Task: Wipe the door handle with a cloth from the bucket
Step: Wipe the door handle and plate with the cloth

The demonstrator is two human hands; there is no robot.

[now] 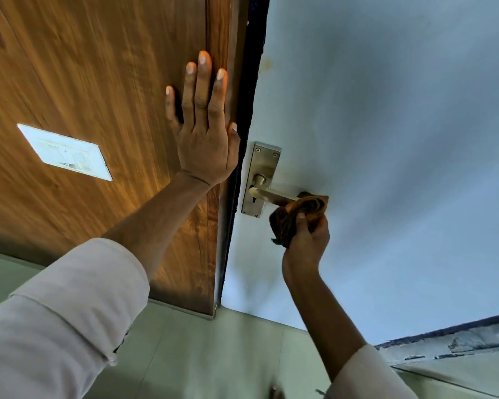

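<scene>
A brass lever door handle [268, 195] sticks out from a metal backplate [261, 168] with a keyhole, on a pale blue door [386, 139]. My right hand [307, 240] grips a bunched brown and orange cloth [297, 214], which is wrapped over the free end of the lever. My left hand [205, 128] lies flat with fingers spread on the wooden panel [98, 82] beside the door's edge, holding nothing. No bucket is in view.
A white switch plate [65, 152] is set in the wooden panel at the left. A dark seal strip [248, 96] runs between panel and door. Pale floor tiles [199, 355] lie below, and the door's worn bottom edge [458, 341] shows at the lower right.
</scene>
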